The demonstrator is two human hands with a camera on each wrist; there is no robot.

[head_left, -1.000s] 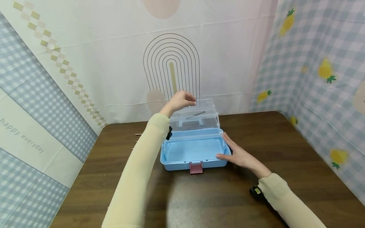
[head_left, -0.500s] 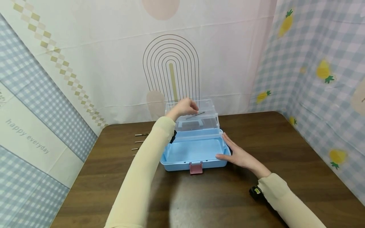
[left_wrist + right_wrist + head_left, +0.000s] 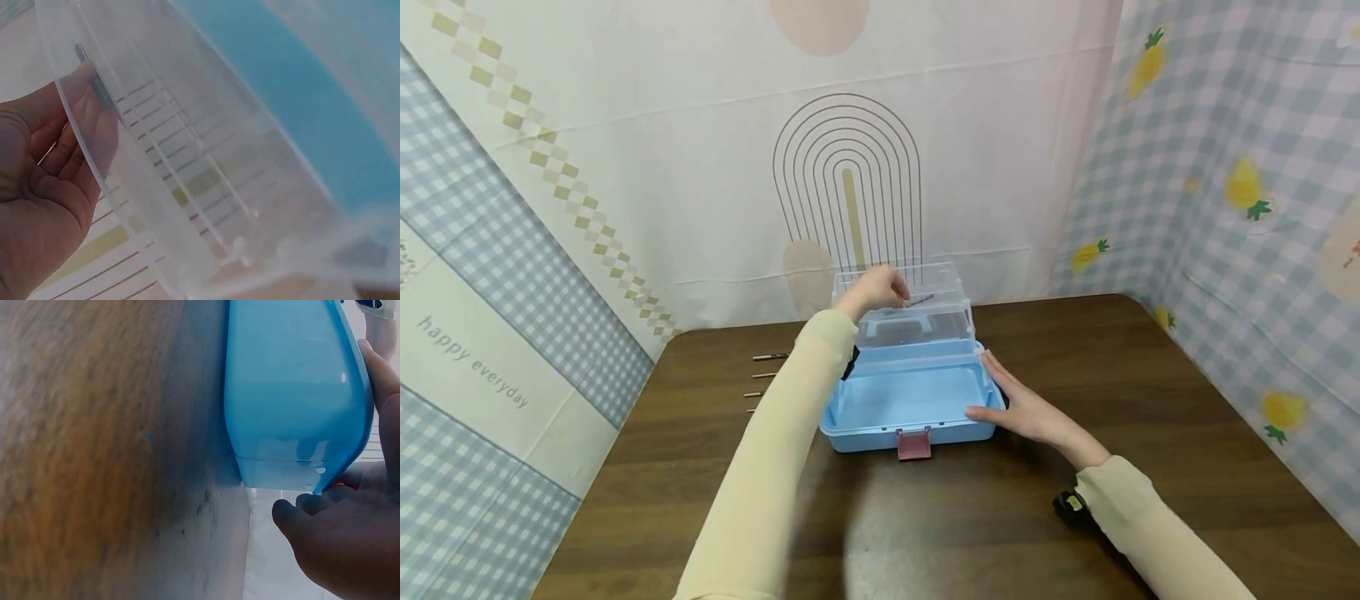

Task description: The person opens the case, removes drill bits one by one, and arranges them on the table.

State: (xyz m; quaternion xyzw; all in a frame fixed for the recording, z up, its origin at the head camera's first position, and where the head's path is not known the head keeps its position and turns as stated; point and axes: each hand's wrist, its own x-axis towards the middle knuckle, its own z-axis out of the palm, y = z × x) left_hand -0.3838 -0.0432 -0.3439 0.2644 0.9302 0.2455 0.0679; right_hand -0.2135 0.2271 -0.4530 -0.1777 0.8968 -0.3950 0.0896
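Observation:
A blue toolbox (image 3: 917, 435) stands open on the table, its clear plastic trays (image 3: 951, 281) raised at the back. One grey drill bit (image 3: 921, 300) lies in a tray. My left hand (image 3: 876, 287) reaches over that tray from the left and pinches the bit near its left part. Through the cloudy tray wall in the left wrist view, thumb and fingers meet at the dark bit (image 3: 100, 87). My right hand (image 3: 1026, 410) holds the box's right front corner, thumb over the front rim and fingers along the right side. The right wrist view shows the box's blue side wall (image 3: 294, 394) beside that hand.
Several drill bits (image 3: 767, 357) lie in a column on the table left of the box, partly hidden by the left sleeve. A pink latch (image 3: 913, 445) hangs at the box's front. Patterned cloth (image 3: 992, 167) hangs behind the brown table (image 3: 970, 533).
My left hand has come down from above the trays to the drill bit. The bit has kept its place, and my right hand stays on the box corner.

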